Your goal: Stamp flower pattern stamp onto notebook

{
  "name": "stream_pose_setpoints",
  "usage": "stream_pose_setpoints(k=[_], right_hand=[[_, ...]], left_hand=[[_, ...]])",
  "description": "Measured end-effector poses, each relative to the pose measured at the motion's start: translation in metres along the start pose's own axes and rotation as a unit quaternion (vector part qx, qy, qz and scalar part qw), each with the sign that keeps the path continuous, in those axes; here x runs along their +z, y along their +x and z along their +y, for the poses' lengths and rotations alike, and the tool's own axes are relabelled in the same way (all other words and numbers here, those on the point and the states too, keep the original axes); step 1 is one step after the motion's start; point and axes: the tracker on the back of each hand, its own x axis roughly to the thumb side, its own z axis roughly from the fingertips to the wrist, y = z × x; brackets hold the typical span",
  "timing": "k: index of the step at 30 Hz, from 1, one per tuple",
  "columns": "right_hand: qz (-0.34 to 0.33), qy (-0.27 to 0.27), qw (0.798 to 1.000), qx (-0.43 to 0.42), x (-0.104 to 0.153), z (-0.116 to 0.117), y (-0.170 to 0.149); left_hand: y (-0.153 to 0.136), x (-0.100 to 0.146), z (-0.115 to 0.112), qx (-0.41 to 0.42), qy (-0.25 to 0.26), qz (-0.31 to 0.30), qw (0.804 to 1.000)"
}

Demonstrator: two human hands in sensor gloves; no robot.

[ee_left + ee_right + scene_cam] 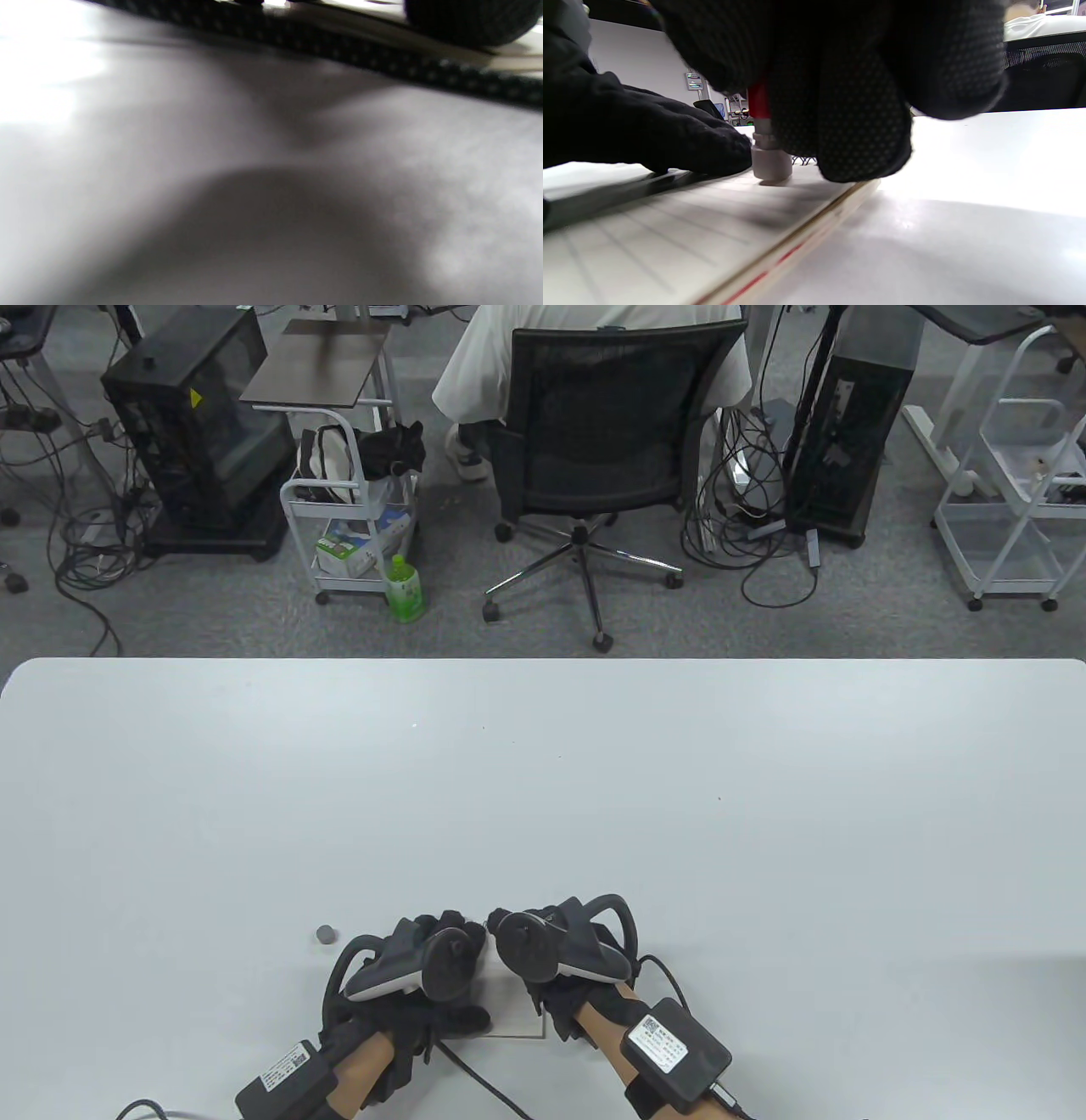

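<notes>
An open lined spiral notebook [509, 1014] lies at the table's front edge, mostly under both hands; it also shows in the right wrist view [670, 237]. My right hand [543, 954] grips a stamp [768, 148] with a red body and grey head, upright, its head down on the page near the spiral binding. My left hand [424, 976] rests flat on the left part of the page, its fingers [670, 140] next to the stamp. The left wrist view is a blur of table, with the notebook's edge [500, 63] at the top.
A small grey cap [326, 934] stands on the white table [543, 780] just left of my left hand. Beyond the far edge are an office chair [594, 432], a white cart [356, 517] and computer towers.
</notes>
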Motion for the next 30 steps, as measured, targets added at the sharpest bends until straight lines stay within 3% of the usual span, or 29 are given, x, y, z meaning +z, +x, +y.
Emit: stream_pose_setpoints(k=[30], right_hand=[[0.012,0.026,1.0,-0.002,-0.0061,0.0059,0.0057]], left_hand=[[-0.0002,0.0006,-0.0002,0.0,-0.001,0.001,1.0]])
